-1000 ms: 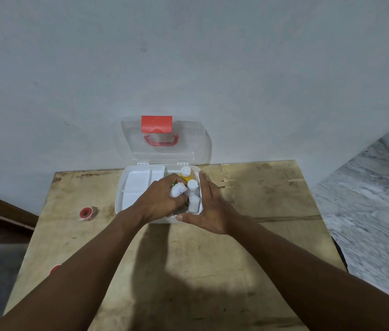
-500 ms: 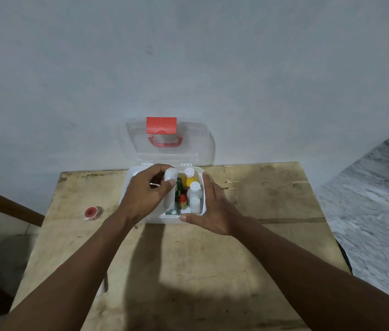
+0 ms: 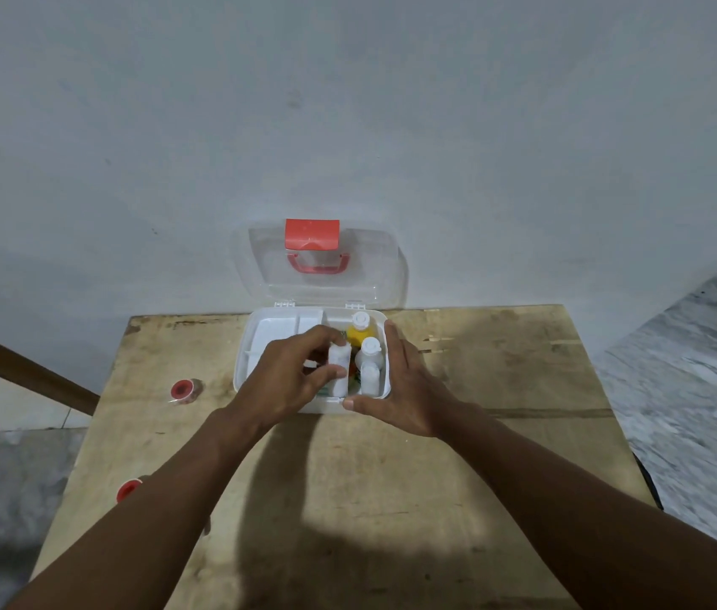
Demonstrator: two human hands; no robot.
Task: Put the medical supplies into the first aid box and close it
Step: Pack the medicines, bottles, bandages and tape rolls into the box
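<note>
The white first aid box (image 3: 245, 345) stands open at the table's far edge, its clear lid (image 3: 374, 275) with a red latch and handle leaning against the wall. In its right compartment stand a yellow bottle (image 3: 358, 331) and two white bottles (image 3: 369, 352). My left hand (image 3: 290, 380) grips another white bottle (image 3: 340, 367), holding it upright over that compartment. My right hand (image 3: 400, 385) rests flat against the box's right side and front corner, fingers spread. Two red-capped tape rolls lie outside: one (image 3: 182, 390) left of the box, another (image 3: 128, 490) near the left edge, partly behind my forearm.
The wooden table (image 3: 457, 455) stands against a pale wall. A dark wooden rail (image 3: 17, 367) runs at the left. Marbled floor (image 3: 691, 389) shows on the right and grey floor on the left.
My left hand lifted a white bottle, carried it up toward the box's back, then brought it down and nearer again into the right compartment. My right hand stayed on the box.
</note>
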